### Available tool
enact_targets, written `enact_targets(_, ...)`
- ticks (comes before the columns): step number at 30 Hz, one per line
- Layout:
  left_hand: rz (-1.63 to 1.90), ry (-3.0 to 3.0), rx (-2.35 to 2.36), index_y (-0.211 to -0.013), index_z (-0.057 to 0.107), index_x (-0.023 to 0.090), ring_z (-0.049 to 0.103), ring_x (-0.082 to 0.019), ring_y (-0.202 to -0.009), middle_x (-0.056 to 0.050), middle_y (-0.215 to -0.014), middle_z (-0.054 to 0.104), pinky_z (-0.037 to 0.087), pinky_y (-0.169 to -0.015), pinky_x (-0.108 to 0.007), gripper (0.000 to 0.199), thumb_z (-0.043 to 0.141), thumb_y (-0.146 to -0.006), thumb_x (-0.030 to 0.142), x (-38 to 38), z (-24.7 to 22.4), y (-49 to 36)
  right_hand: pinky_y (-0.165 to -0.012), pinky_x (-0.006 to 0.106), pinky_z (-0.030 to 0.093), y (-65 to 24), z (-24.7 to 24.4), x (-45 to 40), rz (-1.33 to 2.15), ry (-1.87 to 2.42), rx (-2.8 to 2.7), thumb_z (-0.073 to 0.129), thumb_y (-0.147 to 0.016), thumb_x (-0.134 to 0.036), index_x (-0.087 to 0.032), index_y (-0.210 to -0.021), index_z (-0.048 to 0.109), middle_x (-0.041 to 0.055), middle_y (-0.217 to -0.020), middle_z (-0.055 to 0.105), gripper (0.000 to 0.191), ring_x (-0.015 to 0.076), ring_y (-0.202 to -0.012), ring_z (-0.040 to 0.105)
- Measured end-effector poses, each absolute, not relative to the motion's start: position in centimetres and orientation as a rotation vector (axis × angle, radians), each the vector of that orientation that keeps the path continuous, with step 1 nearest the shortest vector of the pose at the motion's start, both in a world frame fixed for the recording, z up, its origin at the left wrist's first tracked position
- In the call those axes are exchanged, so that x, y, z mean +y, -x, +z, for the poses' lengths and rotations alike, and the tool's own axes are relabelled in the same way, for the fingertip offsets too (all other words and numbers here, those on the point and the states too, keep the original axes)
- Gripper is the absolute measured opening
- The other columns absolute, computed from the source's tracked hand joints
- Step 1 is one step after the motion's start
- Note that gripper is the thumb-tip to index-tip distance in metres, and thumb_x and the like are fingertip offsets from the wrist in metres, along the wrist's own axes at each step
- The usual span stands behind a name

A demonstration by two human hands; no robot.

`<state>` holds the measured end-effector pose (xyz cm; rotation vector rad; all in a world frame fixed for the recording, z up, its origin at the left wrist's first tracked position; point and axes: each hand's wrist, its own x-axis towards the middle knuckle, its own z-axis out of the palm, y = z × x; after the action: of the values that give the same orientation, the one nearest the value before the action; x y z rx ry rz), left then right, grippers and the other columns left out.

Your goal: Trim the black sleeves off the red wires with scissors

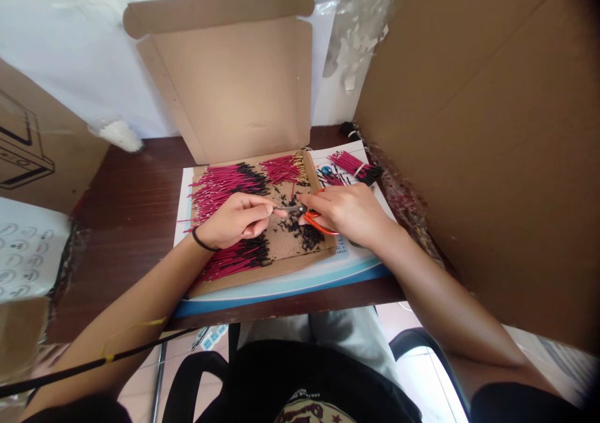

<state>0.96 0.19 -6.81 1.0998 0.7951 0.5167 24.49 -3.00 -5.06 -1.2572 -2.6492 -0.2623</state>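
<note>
Currently, orange-handled scissors (304, 210) are gripped in the right hand (354, 210) above an open cardboard box (281, 250); the left hand (234, 221) pinches at the blade tips, on what I cannot tell. Red-and-black wires (220, 189) and black scraps (310, 238) lie beneath, a banded bundle (356, 165) beyond.

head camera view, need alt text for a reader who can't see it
A person's right hand holds orange-handled scissors, the blades reaching the pinched fingers of the left hand. Below is an open cardboard box holding piles of thin magenta wires, many black-ended, and scattered black scraps.
</note>
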Motion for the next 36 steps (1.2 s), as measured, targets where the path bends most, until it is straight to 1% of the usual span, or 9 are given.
enact_targets(3, 0.536, -1.092, 0.794, -0.09, 0.075, 0.009, 0.029, -0.002, -0.035, 0.003, -0.04, 0.046, 0.016, -0.038, -0.019, 0.025, 0.069, -0.077, 0.029, 0.17, -6.86, -0.99, -0.051, 0.031, 0.02, -24.48, -5.27, -2.87, -0.255, 1.282, -2.652, 0.044, -0.095, -0.036, -0.02, -0.108, 0.068, 0.0024, -0.071, 0.07, 0.031, 0.015, -0.062, 0.058)
enact_targets(8, 0.588, -1.045, 0.802, -0.085, 0.075, 0.011, 0.031, -0.003, -0.033, 0.003, -0.04, 0.049, 0.018, -0.037, -0.018, 0.022, 0.071, -0.074, 0.029, 0.12, -6.67, -1.22, -0.054, 0.029, 0.028, -24.73, -5.74, -2.47, -0.185, 1.333, -2.506, 0.051, -0.092, -0.047, -0.024, -0.114, 0.068, 0.0021, -0.077, 0.073, 0.036, 0.0154, -0.065, 0.061)
enact_targets(10, 0.589, -1.042, 0.815, -0.086, 0.074, 0.011, 0.034, -0.003, -0.033, 0.002, -0.042, 0.052, 0.019, -0.036, -0.017, 0.022, 0.071, -0.074, 0.029, 0.06, -6.58, -1.35, -0.056, 0.029, 0.031, -24.79, -5.7, -2.43, -0.182, 1.33, -2.449, 0.054, -0.09, -0.046, -0.025, -0.112, 0.069, 0.002, -0.08, 0.073, 0.034, 0.016, -0.07, 0.062)
enact_targets(13, 0.578, -1.058, 0.848, -0.09, 0.073, 0.01, 0.038, -0.004, -0.035, 0.001, -0.046, 0.054, 0.021, -0.034, -0.016, 0.024, 0.07, -0.075, 0.029, -0.04, -6.55, -1.48, -0.061, 0.029, 0.036, -24.8, -5.43, -2.52, -0.196, 1.294, -2.407, 0.053, -0.091, -0.04, -0.022, -0.11, 0.07, 0.0028, -0.081, 0.072, 0.031, 0.017, -0.076, 0.062)
enact_targets(16, 0.58, -1.078, 0.856, -0.091, 0.073, 0.01, 0.037, -0.004, -0.035, 0.002, -0.046, 0.053, 0.021, -0.034, -0.016, 0.025, 0.068, -0.077, 0.029, -0.1, -6.62, -1.53, -0.066, 0.029, 0.038, -24.8, -5.24, -2.62, -0.247, 1.223, -2.451, 0.052, -0.092, -0.031, -0.02, -0.116, 0.067, 0.0029, -0.08, 0.071, 0.03, 0.0176, -0.078, 0.06)
enact_targets(19, 0.582, -1.084, 0.852, -0.089, 0.074, 0.01, 0.034, -0.003, -0.034, 0.003, -0.043, 0.051, 0.018, -0.035, -0.017, 0.024, 0.067, -0.077, 0.029, -0.12, -6.65, -1.51, -0.066, 0.029, 0.038, -24.85, -5.19, -2.65, -0.293, 1.179, -2.531, 0.052, -0.092, -0.025, -0.02, -0.121, 0.064, 0.003, -0.082, 0.071, 0.032, 0.0175, -0.079, 0.059)
enact_targets(24, 0.575, -1.083, 0.861, -0.086, 0.074, 0.009, 0.032, -0.003, -0.033, 0.003, -0.041, 0.049, 0.017, -0.036, -0.018, 0.024, 0.07, -0.074, 0.029, -0.16, -6.56, -1.52, -0.063, 0.03, 0.035, -24.86, -4.9, -2.74, -0.34, 1.206, -2.598, 0.049, -0.095, -0.029, -0.018, -0.119, 0.065, 0.0036, -0.08, 0.071, 0.03, 0.0182, -0.077, 0.059)
enact_targets(27, 0.571, -1.08, 0.877, -0.084, 0.074, 0.009, 0.031, -0.003, -0.033, 0.003, -0.04, 0.049, 0.017, -0.036, -0.018, 0.023, 0.071, -0.073, 0.029, -0.2, -6.47, -1.56, -0.064, 0.03, 0.036, -24.78, -4.8, -2.84, -0.352, 1.189, -2.614, 0.048, -0.096, -0.031, -0.018, -0.119, 0.064, 0.0034, -0.083, 0.072, 0.031, 0.018, -0.078, 0.059)
enact_targets(36, 0.543, -1.13, 0.853, -0.088, 0.074, 0.008, 0.031, -0.003, -0.033, 0.003, -0.04, 0.047, 0.018, -0.036, -0.019, 0.025, 0.066, -0.078, 0.029, -0.06, -6.54, -1.34, -0.062, 0.031, 0.035, -24.73, -4.78, -3.01, -0.41, 1.183, -2.619, 0.048, -0.095, -0.027, -0.017, -0.117, 0.065, 0.0034, -0.081, 0.072, 0.029, 0.0177, -0.076, 0.059)
